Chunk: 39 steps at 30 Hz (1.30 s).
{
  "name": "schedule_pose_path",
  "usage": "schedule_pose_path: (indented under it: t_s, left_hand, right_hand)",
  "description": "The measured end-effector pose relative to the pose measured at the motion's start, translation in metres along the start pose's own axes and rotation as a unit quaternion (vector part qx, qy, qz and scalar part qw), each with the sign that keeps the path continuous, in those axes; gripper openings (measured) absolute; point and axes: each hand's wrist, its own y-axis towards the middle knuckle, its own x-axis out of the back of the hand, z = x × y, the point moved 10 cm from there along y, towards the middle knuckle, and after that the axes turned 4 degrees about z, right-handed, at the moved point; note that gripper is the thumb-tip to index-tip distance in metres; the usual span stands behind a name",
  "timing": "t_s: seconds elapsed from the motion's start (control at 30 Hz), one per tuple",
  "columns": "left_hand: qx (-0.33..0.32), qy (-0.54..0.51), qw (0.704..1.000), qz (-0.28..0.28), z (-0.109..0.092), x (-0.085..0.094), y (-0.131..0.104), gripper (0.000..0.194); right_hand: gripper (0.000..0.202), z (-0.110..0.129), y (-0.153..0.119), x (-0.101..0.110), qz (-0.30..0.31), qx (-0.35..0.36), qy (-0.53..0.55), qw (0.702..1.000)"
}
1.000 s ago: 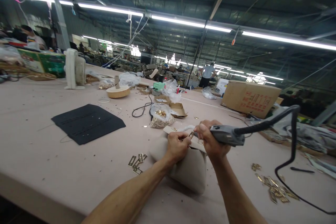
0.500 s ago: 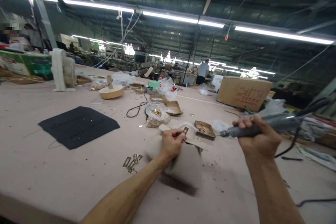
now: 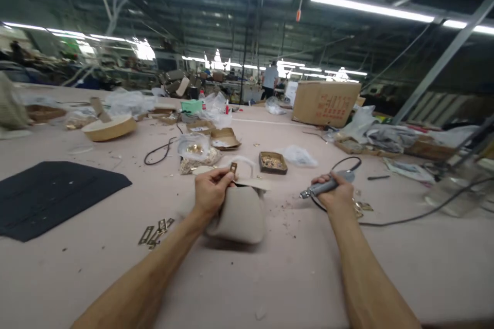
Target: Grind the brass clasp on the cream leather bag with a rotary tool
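Near the middle of the tabletop (image 3: 293, 277), a beige bag (image 3: 241, 213) sits with its top edge toward the left hand (image 3: 211, 190); the fingers of that hand pinch a small metal plate (image 3: 233, 167) upright at the bag's top; the right hand (image 3: 334, 191), well apart to the right, has its fingers wrapped around a grey power screwdriver (image 3: 328, 185), whose tip points left toward the bag; a black cord (image 3: 417, 217) runs off to the right. Just beside the left forearm lies a loose cluster of metal plates (image 3: 154, 233); more gold-coloured pieces (image 3: 363, 206) lie by the right wrist, partly hidden by it. Beyond the bag stand a small open box (image 3: 272, 162) of tiny parts and, to its left, a clear plastic bag (image 3: 198, 153) with gold-coloured parts; a dark sheet (image 3: 57, 195) lies flat at the far left; a large cardboard box (image 3: 326, 103) stands farther back on the right.
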Motion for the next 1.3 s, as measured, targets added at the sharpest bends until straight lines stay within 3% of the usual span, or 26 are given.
schedule_pose_path:
  t_s: [0.23,0.53,1.3]
  left_hand:
    - [0.018,-0.002,1.0,0.003,0.007,-0.003,0.002,0.033]
    - [0.009,-0.019,1.0,-0.003,0.009,-0.001,0.003,0.032]
    - [0.008,-0.017,1.0,-0.005,0.009,-0.001,0.003,0.035]
  right_hand:
    - [0.018,-0.021,0.017,0.033,-0.063,-0.057,-0.015,0.996]
    - [0.015,-0.017,0.02,0.051,-0.123,-0.044,-0.031,0.991]
    - [0.014,-0.021,0.024,0.055,-0.125,-0.032,-0.031,0.991]
